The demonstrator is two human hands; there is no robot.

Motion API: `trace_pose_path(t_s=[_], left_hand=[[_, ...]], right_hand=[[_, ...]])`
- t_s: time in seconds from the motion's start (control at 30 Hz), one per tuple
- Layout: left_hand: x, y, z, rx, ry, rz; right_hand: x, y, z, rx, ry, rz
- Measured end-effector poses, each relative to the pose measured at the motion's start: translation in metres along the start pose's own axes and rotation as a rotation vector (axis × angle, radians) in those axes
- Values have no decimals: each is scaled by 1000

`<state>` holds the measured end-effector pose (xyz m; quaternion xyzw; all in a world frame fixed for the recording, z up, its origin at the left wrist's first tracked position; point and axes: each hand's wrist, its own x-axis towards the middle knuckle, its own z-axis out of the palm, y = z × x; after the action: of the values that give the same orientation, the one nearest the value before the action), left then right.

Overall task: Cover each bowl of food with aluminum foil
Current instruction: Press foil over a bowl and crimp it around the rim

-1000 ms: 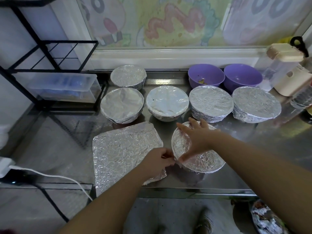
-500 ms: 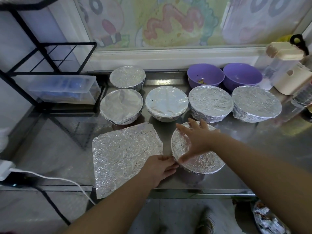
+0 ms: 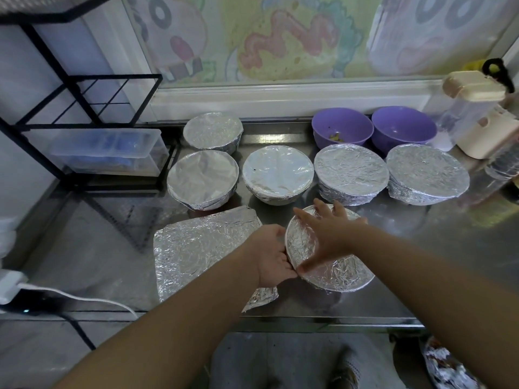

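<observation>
Head view: a foil-topped bowl [image 3: 337,273] sits near the desk's [image 3: 421,276] front edge, directly under both hands. The right hand [image 3: 328,234] lies flat on its top, fingers straight and spread, pressing the foil. The left hand [image 3: 269,254], nearer the bowl's left rim, curls its fingers round that edge. A spare foil sheet [image 3: 202,254] lies just left.

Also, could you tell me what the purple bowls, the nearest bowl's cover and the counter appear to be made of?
Purple bowls: probably plastic, with even colour and a dull sheen. Cover: aluminium foil, silvery, crinkled and crimped round the rim. Counter: seemingly stainless steel, grey and smooth, faintly reflecting the bowls.
</observation>
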<state>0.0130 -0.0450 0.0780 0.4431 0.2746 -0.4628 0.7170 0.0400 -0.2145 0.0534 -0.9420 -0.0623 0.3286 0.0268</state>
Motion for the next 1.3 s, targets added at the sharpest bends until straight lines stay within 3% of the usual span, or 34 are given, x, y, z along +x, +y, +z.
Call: trace_pose_path(t_s=[0.4,0.83,1.13,1.3], left_hand=[[-8,10,-1,228,-93,-1],[8,16,-2,374,-46,13],[21,29,9,394,-2,63],[15,42,8,320,127,201]], right_hand=[[-3,-1,0,-10,9,4],[-5,-3,1,13,24,34],[-1,-16,4,97,35,208],[6,-15,1,53,33,309]])
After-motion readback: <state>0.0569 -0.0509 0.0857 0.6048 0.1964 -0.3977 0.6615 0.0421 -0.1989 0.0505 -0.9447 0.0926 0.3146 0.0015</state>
